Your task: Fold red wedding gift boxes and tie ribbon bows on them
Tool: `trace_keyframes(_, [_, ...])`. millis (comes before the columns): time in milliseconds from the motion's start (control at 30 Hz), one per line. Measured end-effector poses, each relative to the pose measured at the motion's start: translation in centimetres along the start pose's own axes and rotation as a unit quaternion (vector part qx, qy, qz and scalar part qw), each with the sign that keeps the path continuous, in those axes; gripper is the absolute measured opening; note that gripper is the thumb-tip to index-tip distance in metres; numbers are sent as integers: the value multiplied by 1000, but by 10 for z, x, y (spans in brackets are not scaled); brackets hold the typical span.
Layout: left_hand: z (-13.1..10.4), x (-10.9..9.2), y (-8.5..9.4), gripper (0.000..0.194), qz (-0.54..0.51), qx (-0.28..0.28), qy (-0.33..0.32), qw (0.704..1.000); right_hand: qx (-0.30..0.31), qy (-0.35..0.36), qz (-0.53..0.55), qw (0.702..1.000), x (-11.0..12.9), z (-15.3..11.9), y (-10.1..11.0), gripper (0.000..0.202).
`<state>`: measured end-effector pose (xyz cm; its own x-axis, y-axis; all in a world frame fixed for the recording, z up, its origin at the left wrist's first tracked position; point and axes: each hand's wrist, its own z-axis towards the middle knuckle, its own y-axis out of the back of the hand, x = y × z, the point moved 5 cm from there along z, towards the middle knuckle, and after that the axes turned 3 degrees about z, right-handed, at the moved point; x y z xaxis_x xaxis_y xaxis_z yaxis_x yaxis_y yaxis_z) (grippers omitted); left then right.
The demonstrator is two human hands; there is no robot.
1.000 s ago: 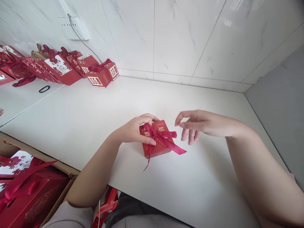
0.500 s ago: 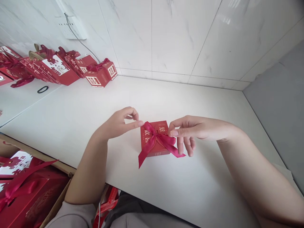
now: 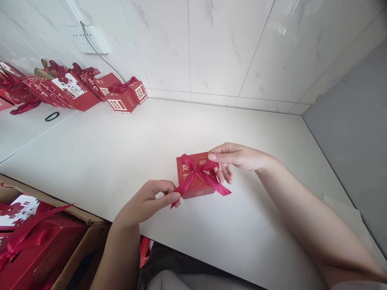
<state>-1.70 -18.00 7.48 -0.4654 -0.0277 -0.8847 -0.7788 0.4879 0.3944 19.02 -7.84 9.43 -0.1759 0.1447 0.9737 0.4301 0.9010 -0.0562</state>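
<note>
A small red gift box (image 3: 198,188) with gold characters sits on the white table, tied with a crimson ribbon bow (image 3: 197,170). At its near left corner, my left hand (image 3: 154,201) is closed, thumb and forefinger pinching the ribbon's left tail. My right hand (image 3: 237,158) is also closed, its thumb and forefinger together at the bow's right loop by the far right corner of the box. The other fingers of that hand curl loosely beside the box. The ribbon's right tail (image 3: 222,187) hangs free over the near edge.
Two red boxes with ribbon (image 3: 122,100) stand by the tiled wall, next to several red gift bags (image 3: 72,90). A black elastic loop (image 3: 52,117) lies on the left table (image 3: 18,139). At lower left, a carton (image 3: 87,222) holds larger red boxes. A grey panel (image 3: 353,121) bounds the right side.
My left hand has come down from the far left corner of the box and taken hold of the ribbon's left tail. My right hand has shifted slightly left and closed on the right loop.
</note>
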Motion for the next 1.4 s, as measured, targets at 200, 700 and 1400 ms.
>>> trace_keyframes(200, [1, 23, 3, 36, -146, -2, -51, 988, -2, 24, 14, 1000, -15, 10, 10, 35])
trace_keyframes(700, [2, 20, 4, 37, -143, -36, -67, 987, -19, 48, -7, 999, -19, 12, 16, 36])
trace_keyframes(1400, [9, 24, -5, 41, -163, -48, -36, 985, 2, 79, 28, 996, -18, 12, 12, 40])
